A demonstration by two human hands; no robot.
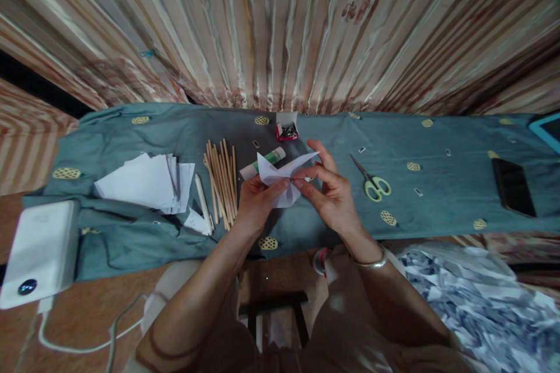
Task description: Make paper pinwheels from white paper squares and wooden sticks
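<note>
A folded white paper pinwheel (286,197) is held up over the cloth, its pointed blades spread. My left hand (256,201) is closed on its left side, thumb at the middle. With thumb and forefinger, my right hand (330,192) pinches at the pinwheel's centre, its other fingers raised. A small dark spot shows between the fingertips, too small to name. Behind the pinwheel lies a green and white glue stick (275,155), partly covered. Beyond it stands an open red box (287,130) of small metal pieces. Green-handled scissors (376,186) rest right of my right hand.
Thin wooden sticks (223,180), a white pen-like tool (203,201) and stacked white paper (140,180) lie to the left. A white power bank (41,250) with a cable sits front left. At right are a dark phone (513,186) and a bag of paper scraps (481,297).
</note>
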